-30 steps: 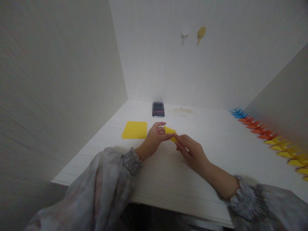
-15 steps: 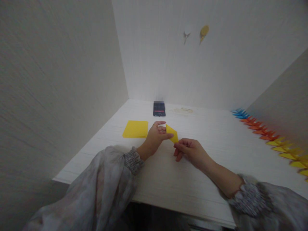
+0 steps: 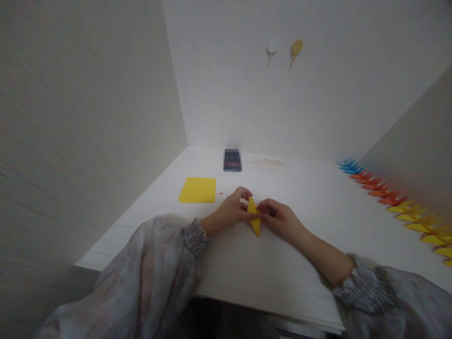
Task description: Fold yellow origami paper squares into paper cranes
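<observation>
A small folded yellow paper piece stands on end between both hands, just above the white table. My left hand pinches its left side, fingers curled. From the right, my right hand pinches the other side. Flat yellow paper sheets lie to the left of my left hand.
A dark phone lies near the back wall. A row of folded paper pieces, blue, orange and yellow, runs along the right wall. Two small hooks hang on the back wall. Walls close in on the left, back and right.
The yellow piece has turned from lying slanted to standing upright. My hands have come together and dropped closer to the table, my right hand taking hold of the piece again.
</observation>
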{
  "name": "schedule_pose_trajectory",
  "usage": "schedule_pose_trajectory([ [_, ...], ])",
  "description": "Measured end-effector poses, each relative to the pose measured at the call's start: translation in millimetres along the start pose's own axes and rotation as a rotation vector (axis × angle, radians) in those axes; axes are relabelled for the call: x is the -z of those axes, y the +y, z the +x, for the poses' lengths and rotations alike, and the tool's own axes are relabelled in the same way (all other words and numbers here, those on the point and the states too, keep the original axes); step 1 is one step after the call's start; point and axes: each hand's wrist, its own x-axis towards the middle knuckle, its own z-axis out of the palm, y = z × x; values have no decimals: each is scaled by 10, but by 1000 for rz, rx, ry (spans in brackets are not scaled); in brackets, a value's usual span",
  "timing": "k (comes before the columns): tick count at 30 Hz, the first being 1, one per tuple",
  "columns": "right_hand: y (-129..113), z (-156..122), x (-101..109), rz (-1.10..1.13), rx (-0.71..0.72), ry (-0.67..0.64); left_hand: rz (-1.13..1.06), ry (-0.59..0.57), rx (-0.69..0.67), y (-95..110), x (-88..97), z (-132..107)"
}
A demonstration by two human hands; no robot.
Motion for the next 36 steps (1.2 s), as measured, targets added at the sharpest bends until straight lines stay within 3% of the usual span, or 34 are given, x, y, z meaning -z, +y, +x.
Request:
schedule_pose_trajectory([
  [3, -25, 5, -13, -137, -47, 16, 102, -51, 53, -25, 8, 8],
  [9, -96, 12, -46, -390, 41, 78, 603, 37, -256, -17, 68, 29],
  [13, -77, 19, -55, -463, 59, 102, 751, 54, -262, 4, 82, 16],
  [24, -91, 134, -79, -525, -162, 64, 863, 29, -42, 89, 55, -15],
  [32, -84, 128, -107, -510, -121, 80, 819, -1, 4, 48, 54, -13],
  [36, -65, 124, -117, -447, -133, 83, 815, 53, -30, -10, 50, 1],
])
